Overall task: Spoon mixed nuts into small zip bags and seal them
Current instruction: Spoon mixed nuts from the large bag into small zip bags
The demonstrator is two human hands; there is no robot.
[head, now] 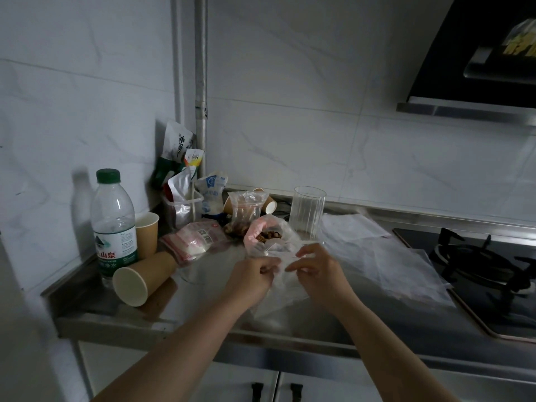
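The fingers [268,266] of the left hand [249,278] are curling tight and pinching the top edge of a small clear zip bag [282,285]. The right hand [314,268] is doing the same from the other side, its fingertips narrowing onto that same edge, so both hands are gripping the bag's mouth close together. The bag is lying on the steel counter [203,303] beneath and between the hands, its body trailing toward 6 o'clock.

Just past the fingertips, at 12 o'clock, an open plastic bag of mixed nuts [268,236] is sitting with brown pieces showing in its mouth. Behind it, a second clear bag [246,211] is standing upright, and at 1 o'clock a tall clear glass [307,213] is standing by the wall.

At 3 o'clock, flat clear bags [400,265] are lying spread toward the gas hob [487,274]. At 10 o'clock a pink-striped packet [194,242] is lying flat. At 9 o'clock a paper cup [142,278] is lying tipped on its side, mouth facing the viewer; beyond it another paper cup [147,233] is standing upright beside a green-capped water bottle [113,224]. Snack packets [179,158] are leaning in the corner at 11 o'clock. No spoon is identifiable.
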